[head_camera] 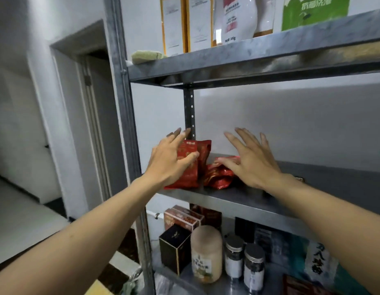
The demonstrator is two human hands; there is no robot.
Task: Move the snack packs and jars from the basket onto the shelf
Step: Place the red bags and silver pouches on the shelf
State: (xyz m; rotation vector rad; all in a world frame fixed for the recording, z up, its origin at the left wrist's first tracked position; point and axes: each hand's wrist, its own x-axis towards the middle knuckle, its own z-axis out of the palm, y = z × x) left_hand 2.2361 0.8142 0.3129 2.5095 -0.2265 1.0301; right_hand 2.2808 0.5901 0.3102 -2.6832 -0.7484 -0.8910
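Two red snack packs are on the middle shelf (238,201) of a grey metal rack. One red pack (190,167) stands upright at the shelf's left end; my left hand (170,158) rests against its front with fingers spread, thumb pressing on it. The other red pack (219,177) lies crumpled just to its right. My right hand (248,160) hovers flat over that pack, fingers apart, thumb touching its top. The basket is not in view.
The upper shelf (248,58) carries orange-edged boxes (174,24), a white pouch (236,18) and a green pack (314,11). The lower shelf holds a tan jar (206,254), two dark-lidded jars (254,267), a black box (174,248) and brown boxes. A doorway (87,124) lies to the left.
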